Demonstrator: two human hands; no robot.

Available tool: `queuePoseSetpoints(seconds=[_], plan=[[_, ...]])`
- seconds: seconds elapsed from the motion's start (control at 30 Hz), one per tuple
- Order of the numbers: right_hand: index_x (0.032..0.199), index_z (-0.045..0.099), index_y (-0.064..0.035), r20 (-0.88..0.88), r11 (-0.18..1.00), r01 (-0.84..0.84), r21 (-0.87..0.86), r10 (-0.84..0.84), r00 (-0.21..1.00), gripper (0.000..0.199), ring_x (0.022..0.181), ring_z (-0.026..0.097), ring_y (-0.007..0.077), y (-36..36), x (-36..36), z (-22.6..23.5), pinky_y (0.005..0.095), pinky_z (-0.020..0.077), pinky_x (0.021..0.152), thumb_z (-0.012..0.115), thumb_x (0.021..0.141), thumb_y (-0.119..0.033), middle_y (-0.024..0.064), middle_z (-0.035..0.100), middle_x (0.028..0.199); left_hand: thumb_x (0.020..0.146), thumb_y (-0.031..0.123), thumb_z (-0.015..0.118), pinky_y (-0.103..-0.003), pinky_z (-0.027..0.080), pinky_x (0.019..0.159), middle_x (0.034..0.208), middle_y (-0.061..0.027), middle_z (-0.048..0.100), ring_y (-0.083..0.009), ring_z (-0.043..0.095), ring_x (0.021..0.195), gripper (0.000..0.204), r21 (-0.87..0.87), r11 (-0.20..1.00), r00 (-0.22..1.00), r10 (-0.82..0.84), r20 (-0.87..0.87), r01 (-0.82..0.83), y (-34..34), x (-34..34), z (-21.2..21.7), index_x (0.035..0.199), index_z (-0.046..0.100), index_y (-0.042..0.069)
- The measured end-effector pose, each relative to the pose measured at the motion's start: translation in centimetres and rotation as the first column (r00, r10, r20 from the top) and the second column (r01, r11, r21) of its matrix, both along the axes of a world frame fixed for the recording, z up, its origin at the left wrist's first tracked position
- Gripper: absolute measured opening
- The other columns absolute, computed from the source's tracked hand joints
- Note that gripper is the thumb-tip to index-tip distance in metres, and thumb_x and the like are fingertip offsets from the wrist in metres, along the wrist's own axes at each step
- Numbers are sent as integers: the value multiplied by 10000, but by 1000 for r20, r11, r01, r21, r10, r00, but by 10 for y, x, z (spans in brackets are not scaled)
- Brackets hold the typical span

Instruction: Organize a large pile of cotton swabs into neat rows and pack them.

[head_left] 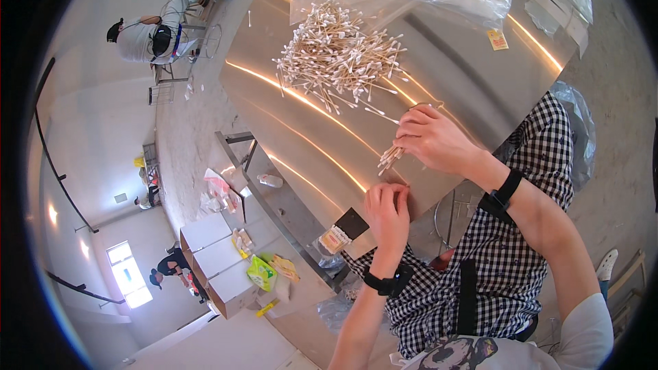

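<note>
The right hand, fingers curled downward, grasps a small bundle of cotton swabs; toward half past ten, a loose swab pile covers the tabletop. At the right hand's seven o'clock, the left hand bends its fingers thumbward, contents unclear.
</note>
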State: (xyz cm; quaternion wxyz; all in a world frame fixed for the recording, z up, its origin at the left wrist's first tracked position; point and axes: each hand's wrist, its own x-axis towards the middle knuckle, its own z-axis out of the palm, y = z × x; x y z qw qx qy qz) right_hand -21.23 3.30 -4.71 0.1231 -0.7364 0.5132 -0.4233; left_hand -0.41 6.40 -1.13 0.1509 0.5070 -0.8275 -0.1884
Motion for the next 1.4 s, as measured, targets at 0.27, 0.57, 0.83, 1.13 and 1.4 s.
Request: queuePoseSetpoints(seconds=[0.27, 0.57, 0.83, 1.13, 1.4], plan=[[930, 721, -87, 5, 998, -42, 53, 42, 999, 245, 1059, 592, 211, 5, 2, 4, 376, 443, 1004, 782, 703, -157, -3, 642, 972, 820, 120, 752, -417, 445, 862, 971, -105, 559, -307, 550, 944, 134, -138, 990, 997, -9, 79, 20, -19, -12, 6, 887, 658, 52], [850, 697, -85, -67, 1000, -5, 17, 6, 998, 137, 1049, 575, 218, 4, -1, 2, 369, 452, 966, 715, 724, -135, 24, 639, 972, 830, 18, 645, -387, 459, 893, 1073, -124, 576, -297, 554, 1037, 149, -114, 993, 993, -37, -116, 24, -104, -67, 19, 956, 707, 69], [840, 707, -78, -69, 999, 25, 46, -22, 997, 123, 1040, 573, 212, 2, -4, 4, 362, 454, 953, 702, 747, -159, 17, 633, 977, 837, 122, 707, -399, 427, 943, 951, -40, 654, -275, 558, 1026, 98, -196, 979, 996, -42, 77, 56, -118, -50, 2, 932, 705, 101], [923, 731, -98, -80, 996, -30, 90, 37, 996, 193, 1201, 550, 244, 6, 0, 5, 395, 444, 1019, 769, 753, -180, 39, 624, 1151, 873, 93, 682, -417, 414, 983, 1027, -64, 673, -291, 582, 1020, 158, 21, 995, 994, -98, 48, 98, -64, -17, 5, 1029, 714, 101], [1128, 661, -76, 270, 968, 196, 157, -233, 934, 325, 1141, 579, 291, 5, -24, 16, 398, 463, 982, 743, 813, -92, 97, 628, 1169, 1018, 287, 526, -502, 219, 1196, 1562, -284, 291, -427, 267, 1459, 684, 36, 998, 999, 43, -33, -42, -15, -60, 2, 1515, 244, -90]])
